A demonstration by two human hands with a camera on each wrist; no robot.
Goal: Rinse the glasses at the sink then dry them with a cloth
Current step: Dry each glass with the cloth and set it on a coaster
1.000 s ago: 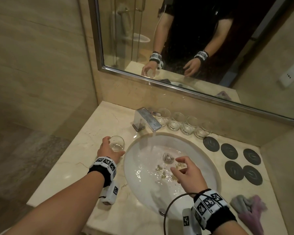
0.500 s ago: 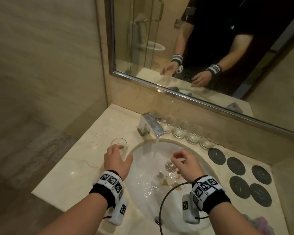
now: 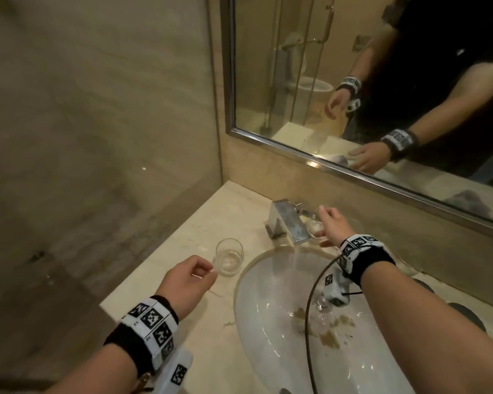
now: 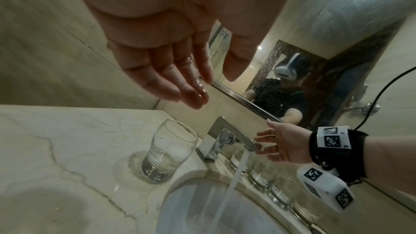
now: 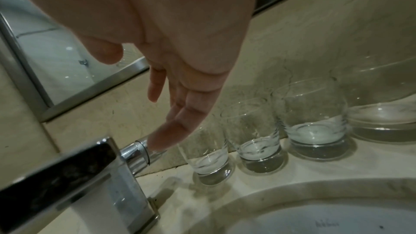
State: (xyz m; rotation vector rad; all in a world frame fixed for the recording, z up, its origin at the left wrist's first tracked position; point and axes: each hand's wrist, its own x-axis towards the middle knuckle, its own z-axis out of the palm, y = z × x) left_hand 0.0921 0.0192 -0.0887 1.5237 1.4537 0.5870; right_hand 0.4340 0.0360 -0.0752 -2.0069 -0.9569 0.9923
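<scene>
A clear glass (image 3: 229,257) with a little water stands upright on the marble counter, left of the sink (image 3: 256,336). My left hand (image 3: 191,280) hovers just short of it, fingers relaxed, holding nothing; in the left wrist view the left hand (image 4: 198,81) hangs above the glass (image 4: 168,150). My right hand (image 3: 329,223) reaches behind the chrome tap (image 3: 288,223). Its straight fingertips (image 5: 157,141) touch the tap lever (image 5: 137,150). Water (image 4: 238,166) runs into the basin. Several more glasses (image 5: 256,145) stand in a row along the back wall.
The basin floor carries brown specks (image 3: 328,334); a glass-like shape (image 3: 320,304) sits there, half hidden by my wrist camera. A black cable (image 3: 310,322) hangs across the sink. Dark round coasters (image 3: 464,314) lie at the right edge. The mirror (image 3: 353,81) stands close behind the tap.
My left hand has let go of the glass on the counter and drawn back. My right hand has left the basin and reached up to the tap lever.
</scene>
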